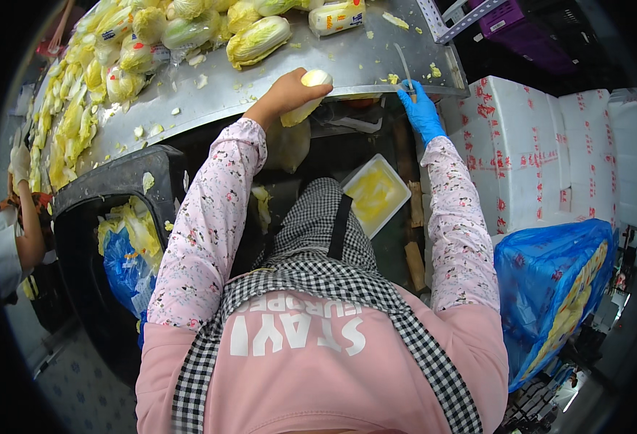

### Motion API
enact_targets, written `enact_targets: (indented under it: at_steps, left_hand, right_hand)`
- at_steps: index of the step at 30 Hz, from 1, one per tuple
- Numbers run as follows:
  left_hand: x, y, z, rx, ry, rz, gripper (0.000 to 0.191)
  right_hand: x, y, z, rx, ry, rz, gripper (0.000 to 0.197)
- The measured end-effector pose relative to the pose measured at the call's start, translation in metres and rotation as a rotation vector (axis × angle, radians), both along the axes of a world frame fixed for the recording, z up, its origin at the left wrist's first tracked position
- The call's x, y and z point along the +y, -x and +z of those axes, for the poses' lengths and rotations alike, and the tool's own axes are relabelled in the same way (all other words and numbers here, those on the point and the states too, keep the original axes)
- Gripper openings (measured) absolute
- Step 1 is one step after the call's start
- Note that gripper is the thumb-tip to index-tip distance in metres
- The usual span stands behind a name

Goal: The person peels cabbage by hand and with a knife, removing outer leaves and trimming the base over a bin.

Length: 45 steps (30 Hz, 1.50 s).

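Observation:
My bare left hand (286,95) grips a pale yellow napa cabbage (300,112) at the front edge of the metal table (210,106), with its white end showing above my thumb. In a blue glove, my right hand (423,113) is closed around the handle of a knife (403,61). Its thin blade points away from me over the table's right part, apart from the cabbage. A whole napa cabbage (259,42) lies on the table beyond my left hand. Behind it and to the left are heaped many more, some in printed plastic wrap.
At my left stands a black bin (117,173) holding leaves and blue plastic. A white foam tray (378,195) with yellow leaves lies below. White foam boxes (525,157), a blue plastic bag (552,282) and a purple crate (525,32) are on the right. Another person's arm (28,222) shows far left.

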<state>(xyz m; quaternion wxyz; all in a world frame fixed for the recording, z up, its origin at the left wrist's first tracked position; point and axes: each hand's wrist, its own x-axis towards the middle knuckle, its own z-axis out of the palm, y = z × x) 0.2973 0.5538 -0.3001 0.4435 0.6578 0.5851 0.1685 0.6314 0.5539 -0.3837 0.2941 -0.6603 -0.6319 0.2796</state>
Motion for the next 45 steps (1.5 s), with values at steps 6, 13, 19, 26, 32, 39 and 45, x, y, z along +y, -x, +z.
enact_targets:
  at_steps: [6,13,19,26,32,39,45]
  left_hand:
    - [0.003,0.000,-0.001,-0.012,-0.001,0.011,0.069]
    - [0.001,0.002,-0.006,0.003,-0.050,-0.010,0.071]
    - [0.002,0.001,-0.006,-0.034,-0.036,-0.007,0.070]
    - [-0.003,0.002,-0.003,-0.042,-0.018,0.008,0.068]
    - [0.000,-0.002,-0.008,-0.037,-0.031,0.002,0.068]
    - [0.000,-0.002,-0.009,-0.033,-0.051,0.006,0.068]
    - [-0.001,-0.002,-0.009,-0.031,-0.048,0.023,0.067]
  right_hand:
    - [-0.002,0.004,0.009,-0.019,0.009,-0.016,0.045]
    - [-0.001,0.002,-0.012,0.063,-0.068,-0.007,0.043]
    - [-0.006,0.006,-0.001,0.030,-0.056,-0.012,0.042]
    - [-0.008,0.010,0.013,0.010,0.041,-0.045,0.041]
    - [-0.007,0.006,0.007,0.033,0.006,-0.039,0.041]
    - [-0.006,0.002,-0.005,0.043,-0.074,-0.035,0.040]
    - [-0.002,0.001,-0.005,0.028,0.003,-0.056,0.039]
